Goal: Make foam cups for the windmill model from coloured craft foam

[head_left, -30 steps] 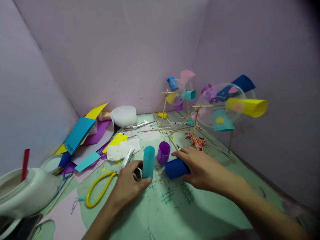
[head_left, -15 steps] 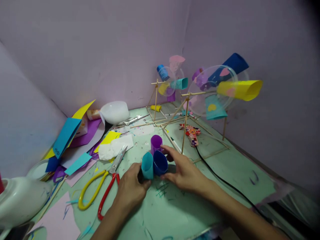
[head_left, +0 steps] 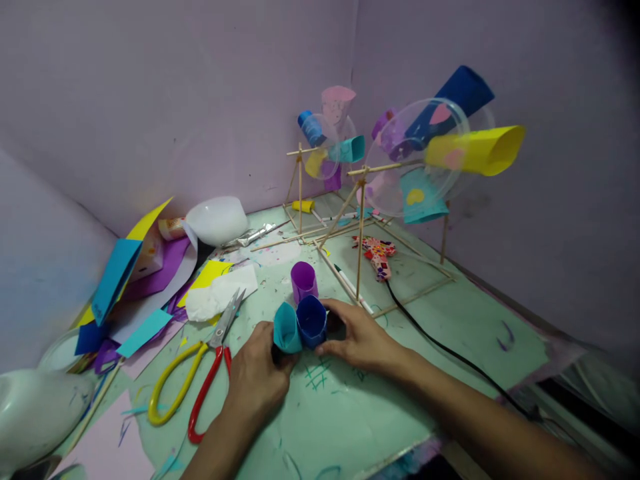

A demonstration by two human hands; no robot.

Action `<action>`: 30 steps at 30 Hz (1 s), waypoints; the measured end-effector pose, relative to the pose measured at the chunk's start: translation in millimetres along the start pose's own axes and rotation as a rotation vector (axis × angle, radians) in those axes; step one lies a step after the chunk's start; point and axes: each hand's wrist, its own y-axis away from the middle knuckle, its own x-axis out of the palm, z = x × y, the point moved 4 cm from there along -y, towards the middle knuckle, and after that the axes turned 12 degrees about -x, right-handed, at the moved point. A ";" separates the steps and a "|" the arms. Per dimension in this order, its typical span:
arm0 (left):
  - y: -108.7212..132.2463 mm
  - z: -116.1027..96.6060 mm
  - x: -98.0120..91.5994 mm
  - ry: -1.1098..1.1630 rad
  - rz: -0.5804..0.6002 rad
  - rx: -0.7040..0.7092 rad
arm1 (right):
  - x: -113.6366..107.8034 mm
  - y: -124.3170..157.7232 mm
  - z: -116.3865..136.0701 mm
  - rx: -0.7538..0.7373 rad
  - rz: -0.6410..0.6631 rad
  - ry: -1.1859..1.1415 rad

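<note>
My left hand (head_left: 257,380) grips a teal paper tube (head_left: 287,327), standing upright on the green table (head_left: 350,413). My right hand (head_left: 357,337) holds a dark blue paper tube (head_left: 311,321) upright, pressed side by side against the teal one. A purple paper tube (head_left: 303,280) stands just behind them, untouched. Both hands have fingers curled around their tubes.
Yellow- and red-handled scissors (head_left: 195,380) lie left of my left hand. Two stick-framed wheels with coloured paper tubes (head_left: 425,147) stand at the back right. Coloured paper sheets (head_left: 145,273), a white bowl (head_left: 217,220), crumpled tissue (head_left: 210,303) and a black cable (head_left: 450,353) lie around.
The dark blue tube went from lying on its side to standing upright against the teal tube. Both hands drew closer together. The view shifted right and down.
</note>
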 end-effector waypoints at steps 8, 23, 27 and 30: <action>-1.2 1.5 1.0 -0.049 -0.015 0.002 | 1.8 2.5 -1.6 0.015 -0.022 0.015; -1.2 2.2 1.0 -0.101 -0.067 -0.072 | 2.4 2.2 1.9 0.038 -0.069 0.034; 0.3 1.0 1.7 -0.123 -0.095 -0.059 | 3.9 3.1 0.9 0.063 -0.053 0.021; 0.1 1.1 2.5 -0.136 -0.087 -0.080 | 3.9 3.4 1.6 0.067 -0.027 0.024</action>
